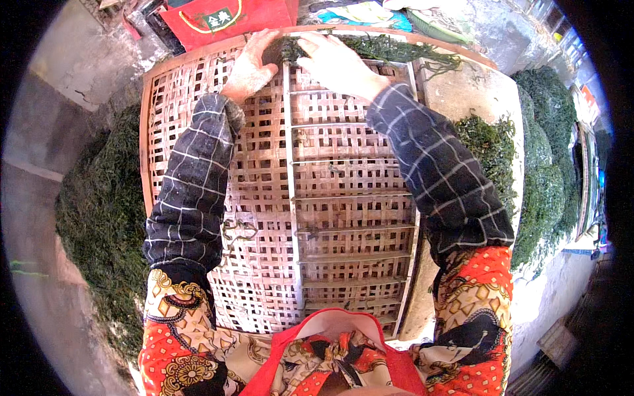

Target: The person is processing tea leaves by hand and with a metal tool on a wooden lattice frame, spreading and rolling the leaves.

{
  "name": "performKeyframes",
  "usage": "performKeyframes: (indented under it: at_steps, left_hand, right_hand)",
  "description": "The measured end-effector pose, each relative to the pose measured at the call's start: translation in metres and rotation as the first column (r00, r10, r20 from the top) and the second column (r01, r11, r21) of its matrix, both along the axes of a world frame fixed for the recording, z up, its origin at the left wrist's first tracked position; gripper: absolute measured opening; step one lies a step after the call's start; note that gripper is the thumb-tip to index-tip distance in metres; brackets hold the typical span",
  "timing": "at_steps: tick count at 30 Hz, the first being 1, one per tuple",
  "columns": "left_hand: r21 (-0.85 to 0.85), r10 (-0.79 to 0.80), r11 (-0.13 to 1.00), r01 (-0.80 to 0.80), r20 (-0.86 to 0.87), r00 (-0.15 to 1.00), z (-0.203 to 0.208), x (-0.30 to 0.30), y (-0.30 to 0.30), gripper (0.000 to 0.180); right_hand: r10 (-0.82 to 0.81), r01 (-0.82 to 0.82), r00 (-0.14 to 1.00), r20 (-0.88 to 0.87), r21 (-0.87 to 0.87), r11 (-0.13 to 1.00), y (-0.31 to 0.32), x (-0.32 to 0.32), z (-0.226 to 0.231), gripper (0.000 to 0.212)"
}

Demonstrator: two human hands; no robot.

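A woven bamboo tray [257, 178] with a wooden rim lies before me. On its right half rests a ladder-like frame of pale slats [291, 142]. A row of dark green seaweed-like strands [389, 49] runs along the far end of the frame, its right end trailing past the frame's side. My left hand [251, 69] lies at the far edge, left of the strands, with fingers stretched out and thumb apart. My right hand [340, 68] reaches in from the right over the strands, fingers spread against the clump between both hands. Part of that clump is hidden beneath it.
Large dark green heaps stand on the left [99, 211] and right [545, 145]. A pale board [462, 92] right of the frame holds a small green pile [487, 148]. Past the far rim are a red bag [257, 16] and some cloths [370, 16].
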State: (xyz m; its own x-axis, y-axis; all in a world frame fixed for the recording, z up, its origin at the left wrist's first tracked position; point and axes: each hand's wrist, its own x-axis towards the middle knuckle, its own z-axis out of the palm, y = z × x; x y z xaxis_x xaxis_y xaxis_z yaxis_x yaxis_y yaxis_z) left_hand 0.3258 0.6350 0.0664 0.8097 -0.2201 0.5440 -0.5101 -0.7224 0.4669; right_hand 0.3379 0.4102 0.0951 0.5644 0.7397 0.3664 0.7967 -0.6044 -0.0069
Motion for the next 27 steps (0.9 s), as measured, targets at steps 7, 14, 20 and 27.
performKeyframes:
  at_steps: [7, 14, 20, 27]
  left_hand:
    - [0.400, 0.196, 0.902, -0.163, -0.041, 0.980, 0.010, 0.030, -0.008, 0.041]
    - [-0.529, -0.192, 0.840, 0.122, -0.079, 0.978, 0.079, 0.014, -0.053, 0.051]
    - [-0.159, 0.262, 0.960, -0.229, 0.239, 0.935, -0.035, 0.033, -0.048, 0.039]
    - [0.386, 0.065, 0.912, -0.137, 0.194, 0.979, 0.004, -0.003, -0.074, 0.039]
  right_hand:
    - [0.080, -0.098, 0.988, 0.132, 0.140, 0.985, 0.013, 0.030, -0.049, 0.046]
    - [0.027, -0.030, 0.982, -0.189, -0.013, 0.999, 0.018, 0.021, -0.025, 0.041]
    - [-0.059, 0.131, 0.984, -0.168, 0.456, 0.880, 0.010, 0.008, -0.014, 0.033]
    - [-0.364, 0.363, 0.928, -0.076, 0.402, 0.841, -0.065, 0.039, -0.028, 0.032]
